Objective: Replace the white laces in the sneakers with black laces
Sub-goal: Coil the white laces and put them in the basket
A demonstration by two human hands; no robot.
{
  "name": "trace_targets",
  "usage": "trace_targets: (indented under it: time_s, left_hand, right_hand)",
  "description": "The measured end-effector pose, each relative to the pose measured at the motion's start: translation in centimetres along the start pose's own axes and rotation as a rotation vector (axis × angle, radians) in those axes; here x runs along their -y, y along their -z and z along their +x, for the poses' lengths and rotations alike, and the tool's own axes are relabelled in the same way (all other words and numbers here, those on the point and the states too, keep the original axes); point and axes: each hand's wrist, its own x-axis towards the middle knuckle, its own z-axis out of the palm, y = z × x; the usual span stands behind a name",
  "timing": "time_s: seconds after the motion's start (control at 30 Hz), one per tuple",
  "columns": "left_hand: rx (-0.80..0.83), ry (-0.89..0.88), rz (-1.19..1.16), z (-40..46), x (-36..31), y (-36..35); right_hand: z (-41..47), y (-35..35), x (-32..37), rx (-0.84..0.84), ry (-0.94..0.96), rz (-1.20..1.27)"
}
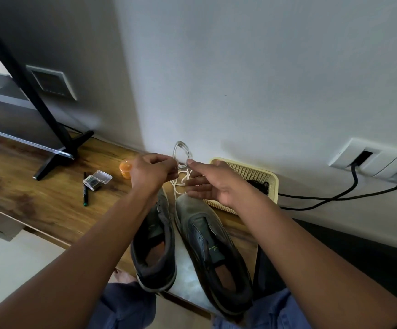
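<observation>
Two dark grey sneakers stand side by side on the wooden table, the left sneaker and the right sneaker, both without laces. My left hand pinches a coiled white lace held up above the toes. My right hand holds the coil's other side between fingertip and thumb, the remaining fingers spread. More white lace lies loose on the table beyond the toes. Something black, possibly laces, lies in the cream basket.
A cream perforated basket stands against the wall right of the shoes. Left of my hands are an orange cup, a clear plastic box, a pen and a TV stand foot. Black cables run from a wall socket.
</observation>
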Motion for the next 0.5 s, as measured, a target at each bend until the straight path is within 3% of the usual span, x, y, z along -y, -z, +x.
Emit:
trace_targets:
  time_s: [0.13,0.5]
  left_hand:
    - [0.015,0.032,-0.073,-0.6,0.4,-1.2]
    - [0.039,-0.010,-0.056,-1.4,2.0,-3.2]
  right_hand:
    - [1.0,-0.4,-0.4,0.044,-0.001,0.184]
    - [1.5,0.9,-0.5,-0.010,0.048,0.370]
